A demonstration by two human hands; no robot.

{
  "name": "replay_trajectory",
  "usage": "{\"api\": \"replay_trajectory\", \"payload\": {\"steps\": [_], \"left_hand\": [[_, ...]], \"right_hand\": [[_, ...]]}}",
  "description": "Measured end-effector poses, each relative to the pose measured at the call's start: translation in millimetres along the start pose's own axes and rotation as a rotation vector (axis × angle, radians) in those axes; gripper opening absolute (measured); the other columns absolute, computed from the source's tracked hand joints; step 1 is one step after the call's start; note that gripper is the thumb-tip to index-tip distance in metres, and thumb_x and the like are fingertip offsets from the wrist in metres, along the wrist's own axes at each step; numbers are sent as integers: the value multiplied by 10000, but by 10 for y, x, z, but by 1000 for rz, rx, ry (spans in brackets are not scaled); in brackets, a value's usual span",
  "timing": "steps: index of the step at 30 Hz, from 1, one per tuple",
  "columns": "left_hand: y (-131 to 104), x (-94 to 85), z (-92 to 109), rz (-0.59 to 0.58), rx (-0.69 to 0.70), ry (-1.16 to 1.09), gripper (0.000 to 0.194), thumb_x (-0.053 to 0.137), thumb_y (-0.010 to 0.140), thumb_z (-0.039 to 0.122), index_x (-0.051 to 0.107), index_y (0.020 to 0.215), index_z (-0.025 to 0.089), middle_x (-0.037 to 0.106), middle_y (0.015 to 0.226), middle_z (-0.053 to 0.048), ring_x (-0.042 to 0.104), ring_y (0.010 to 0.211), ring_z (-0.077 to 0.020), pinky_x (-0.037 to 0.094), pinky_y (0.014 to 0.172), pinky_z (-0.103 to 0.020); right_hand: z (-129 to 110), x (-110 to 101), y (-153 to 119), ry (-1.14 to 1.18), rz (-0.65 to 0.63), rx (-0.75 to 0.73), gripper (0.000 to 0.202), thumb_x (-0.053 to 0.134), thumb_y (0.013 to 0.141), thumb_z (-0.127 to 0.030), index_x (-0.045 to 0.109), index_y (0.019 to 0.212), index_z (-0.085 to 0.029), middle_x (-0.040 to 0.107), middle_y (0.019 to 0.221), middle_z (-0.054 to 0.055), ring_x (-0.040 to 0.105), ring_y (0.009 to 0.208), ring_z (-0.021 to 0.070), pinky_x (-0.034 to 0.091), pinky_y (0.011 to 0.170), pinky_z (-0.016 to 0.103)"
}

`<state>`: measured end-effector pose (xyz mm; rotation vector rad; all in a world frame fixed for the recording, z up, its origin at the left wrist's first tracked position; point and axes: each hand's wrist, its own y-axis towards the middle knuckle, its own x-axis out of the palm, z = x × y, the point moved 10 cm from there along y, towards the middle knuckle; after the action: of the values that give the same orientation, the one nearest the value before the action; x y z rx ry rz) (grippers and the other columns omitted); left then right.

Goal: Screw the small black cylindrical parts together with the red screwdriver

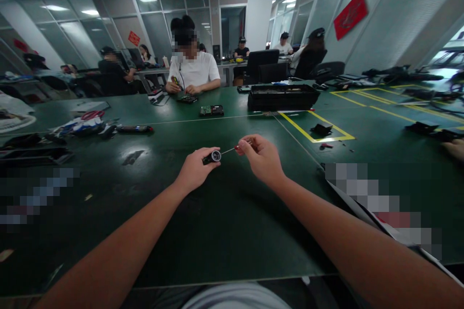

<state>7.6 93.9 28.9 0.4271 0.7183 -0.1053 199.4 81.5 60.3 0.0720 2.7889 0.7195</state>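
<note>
My left hand (195, 168) is closed round a small black cylindrical part (213, 156) with a pale ring at its end. My right hand (261, 157) pinches a screwdriver (229, 150) by its red handle. The thin metal shaft points left, and its tip meets or lies just beside the black part; the exact contact is too small to tell. Both hands are above the middle of the green table (232, 231).
Across the table a person in a white shirt (203, 70) works near a green circuit board (211, 110). A long black tray (282, 97) stands behind my right hand. Tools and cloths (81, 123) lie left, a black piece (321, 129) right. Another hand (455, 149) shows at the right edge.
</note>
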Motion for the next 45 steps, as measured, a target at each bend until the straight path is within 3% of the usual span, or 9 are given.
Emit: {"api": "replay_trajectory", "payload": {"steps": [11,15,21,26,30,32,36,41,45], "left_hand": [[-7,-7,1,-2,-21,-4,425,749,831,200,696,1246,278,685,1264,-60,600,1220,-279,331,1187,-516],[-4,-6,11,-11,-26,14,429,747,836,212,689,1256,277,679,1278,-69,591,1228,-290,301,1196,-549],[-5,10,8,-33,-30,92,414,748,847,214,687,1251,274,680,1276,-77,575,1245,-315,215,1201,-641],[-7,53,3,-51,-12,123,414,738,859,222,679,1263,288,674,1288,-73,572,1249,-312,159,1211,-659],[-11,72,17,-56,5,129,406,738,861,221,683,1257,293,675,1282,-67,575,1246,-306,143,1219,-657],[-13,65,16,-49,8,120,403,742,856,210,689,1247,288,679,1271,-66,582,1236,-303,204,1215,-630],[-16,56,43,-38,52,71,410,754,834,168,701,1232,249,693,1219,-65,625,1153,-268,448,1083,-452],[-11,37,32,-36,45,73,418,751,838,176,696,1248,236,694,1209,-62,632,1125,-252,470,1046,-412],[-17,12,38,-37,17,69,428,744,847,193,685,1268,237,690,1208,-68,627,1125,-256,478,1026,-417]], "right_hand": [[73,-26,8,-49,36,66,269,596,949,-446,685,950,-192,770,835,53,728,773,195,549,742,354],[76,-46,12,-134,24,96,317,612,927,-493,701,901,-190,716,696,24,674,633,180,499,645,328],[-41,89,-6,-98,-103,-12,163,552,940,-323,644,1019,-214,705,795,6,631,665,155,460,625,294],[-33,82,-22,-215,-59,-13,361,473,996,-503,674,891,-222,638,664,-4,567,586,161,381,560,303],[-57,93,-33,-236,-62,-22,275,454,1002,-373,643,1136,-226,696,793,14,580,615,169,399,588,312],[-70,122,-38,-222,-94,-22,274,442,992,-315,610,1191,-229,698,833,18,596,655,176,411,607,313],[-85,136,-38,-238,-107,-27,289,406,1021,-403,644,1039,-238,658,762,9,600,664,180,398,613,317],[4,122,-29,-166,-82,29,244,445,983,-326,560,1173,-225,658,780,4,595,660,179,424,634,329],[94,106,6,6,-24,51,208,548,937,-395,590,1032,-215,689,886,45,636,784,194,494,724,354]]}}
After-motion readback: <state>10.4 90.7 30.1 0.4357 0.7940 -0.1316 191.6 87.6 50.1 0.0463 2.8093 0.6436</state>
